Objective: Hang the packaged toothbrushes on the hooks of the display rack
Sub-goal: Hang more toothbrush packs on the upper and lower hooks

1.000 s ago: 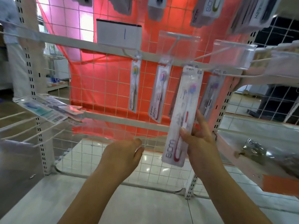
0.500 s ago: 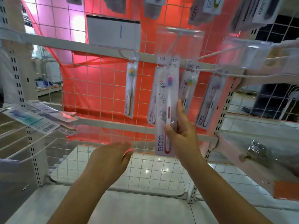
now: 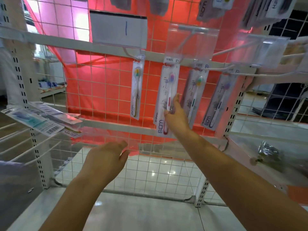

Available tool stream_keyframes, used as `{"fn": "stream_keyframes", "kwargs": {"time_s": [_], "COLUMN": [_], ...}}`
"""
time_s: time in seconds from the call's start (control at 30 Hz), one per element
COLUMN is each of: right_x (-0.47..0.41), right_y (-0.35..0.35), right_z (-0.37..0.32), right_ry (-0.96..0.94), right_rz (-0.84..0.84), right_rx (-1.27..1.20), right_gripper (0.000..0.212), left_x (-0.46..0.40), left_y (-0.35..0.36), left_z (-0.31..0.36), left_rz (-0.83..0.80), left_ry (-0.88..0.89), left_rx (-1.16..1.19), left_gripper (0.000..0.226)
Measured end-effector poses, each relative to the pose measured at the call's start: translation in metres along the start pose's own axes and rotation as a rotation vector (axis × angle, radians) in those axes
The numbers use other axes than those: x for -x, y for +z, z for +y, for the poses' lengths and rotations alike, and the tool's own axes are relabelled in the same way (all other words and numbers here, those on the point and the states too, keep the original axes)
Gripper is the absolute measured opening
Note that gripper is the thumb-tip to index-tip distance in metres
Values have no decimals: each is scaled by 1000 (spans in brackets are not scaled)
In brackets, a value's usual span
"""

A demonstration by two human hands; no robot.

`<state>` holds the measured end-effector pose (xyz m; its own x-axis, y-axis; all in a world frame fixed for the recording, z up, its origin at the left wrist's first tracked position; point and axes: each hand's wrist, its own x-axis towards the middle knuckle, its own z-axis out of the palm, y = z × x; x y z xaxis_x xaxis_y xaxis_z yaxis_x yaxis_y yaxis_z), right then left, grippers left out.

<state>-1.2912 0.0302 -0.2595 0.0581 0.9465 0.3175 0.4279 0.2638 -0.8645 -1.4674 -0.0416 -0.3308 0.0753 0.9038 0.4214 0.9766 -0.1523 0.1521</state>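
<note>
Far left on the display rack (image 3: 116, 52), a loose heap of packaged toothbrushes (image 3: 41, 119) lies flat on the side prongs, waiting its turn. Moving in, one pack with a yellow-headed brush (image 3: 137, 87) hangs alone from its hook near the left end of the upper crossbar. Below, the left hand (image 3: 106, 157) hovers low in front of the wire grid, fingers loosely extended, holding nothing. Now the action: the red-handled pack (image 3: 167, 99) looks seated on the centre hook (image 3: 172, 63), hanging straight, and the right hand (image 3: 176, 115), arm stretched up and forward, thumb pressing the lower part of the pack, fingers up beside it. So this looks like the hanging step finishing; next calls for letting go cleanly and fetching another. To the right, two more packs (image 3: 220, 99) hang near the crossbar's right end.
</note>
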Motion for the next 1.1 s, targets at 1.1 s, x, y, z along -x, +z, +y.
{"fn": "stream_keyframes", "kwargs": {"time_s": [1.1], "right_x": [140], "right_y": [-24], "right_z": [103], "right_ry": [328], "right_rz": [-771], "right_rx": [894], "right_gripper": [41], "left_x": [63], "left_y": [53], "left_z": [82], "left_rz": [-704], "left_ry": [-106], "left_rx": [122], "left_gripper": [38]}}
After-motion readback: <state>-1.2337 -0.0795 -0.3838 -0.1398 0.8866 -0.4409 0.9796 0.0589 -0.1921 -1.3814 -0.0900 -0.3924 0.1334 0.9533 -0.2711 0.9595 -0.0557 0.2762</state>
